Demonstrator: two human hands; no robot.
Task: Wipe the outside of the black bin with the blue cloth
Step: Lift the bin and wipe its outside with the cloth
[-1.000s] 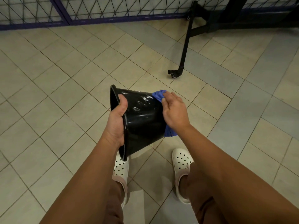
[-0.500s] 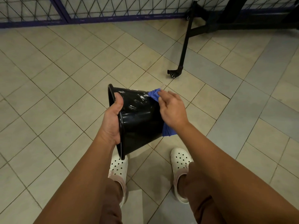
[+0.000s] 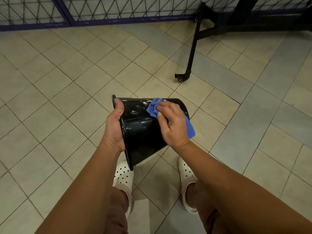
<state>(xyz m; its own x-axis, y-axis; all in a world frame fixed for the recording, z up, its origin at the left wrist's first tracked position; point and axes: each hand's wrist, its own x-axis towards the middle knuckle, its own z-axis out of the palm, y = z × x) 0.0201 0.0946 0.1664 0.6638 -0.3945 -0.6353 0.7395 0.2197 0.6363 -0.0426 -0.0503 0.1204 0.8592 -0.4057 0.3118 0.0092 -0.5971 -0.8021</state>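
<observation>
Obs., head view. Glossy black plastic bin (image 3: 143, 132), tapered and round, held in the air on its side above the beige and grey tiled floor (image 3: 67, 98). The rim faces the person's left, the narrower base faces right. It is clear of the floor and in front of the shins.

Left hand (image 3: 114, 130): clamped on the bin's rim. The thumb lies along the outer wall near the rim's upper edge and the palm is against the lip (fingers hidden behind or inside the rim, cannot tell which). Forearm comes up from the lower left, wrist straight.

Right hand (image 3: 172, 125): fingers bent over the crumpled blue cloth (image 3: 152, 110), pressing it to the bin's outer wall on the upper side, toward the base end. A bunched end of the cloth shows past the fingertips, and a flat tail sticks out beyond the heel of the hand at the base. Forearm enters from the lower right, knuckles up.

The hands are apart, one at each end of the bin.

Pale glints on the wall between the hands (smears or reflections, cannot tell).

Below: white perforated clogs (image 3: 122, 176) on the floor. At the floor's far edge, a wire mesh fence (image 3: 118, 7) and a black metal leg with a caster (image 3: 190, 56).
</observation>
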